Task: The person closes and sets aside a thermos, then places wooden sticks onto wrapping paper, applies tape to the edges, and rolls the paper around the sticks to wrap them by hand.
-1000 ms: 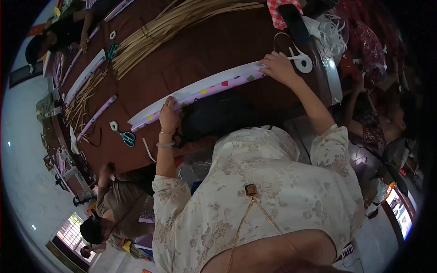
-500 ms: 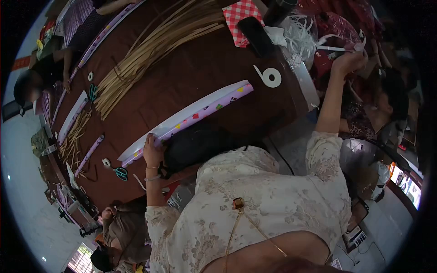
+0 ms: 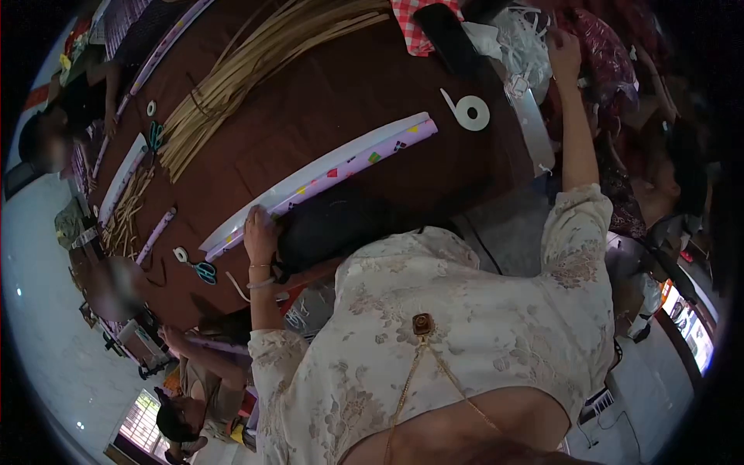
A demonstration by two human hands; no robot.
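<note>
A long strip of purple patterned paper (image 3: 364, 167), folded or rolled along its length with a white inner side, lies slanting across the brown table. Near its lower left end, my left hand (image 3: 260, 233) is closed on the paper's edge. At the table's far right, my right hand (image 3: 564, 56) is beside a clear bag of white strips (image 3: 521, 43). Its fingers are curled, and what they hold, if anything, cannot be made out. A roll of white tape (image 3: 471, 113) with a loose end lies right of the paper.
Bamboo-like strips (image 3: 232, 85) spread over the far table (image 3: 325, 116). A black phone (image 3: 446, 37) rests on a red checked cloth (image 3: 409, 23). Teal-handled scissors (image 3: 204, 271) lie near a smaller tape roll (image 3: 180, 254). A black bag (image 3: 333, 232) is before me. Other people sit around.
My right hand has moved left and away from me to the bag; the white strip seen at it earlier no longer shows there. My left hand stays on the paper. A person at lower left has moved.
</note>
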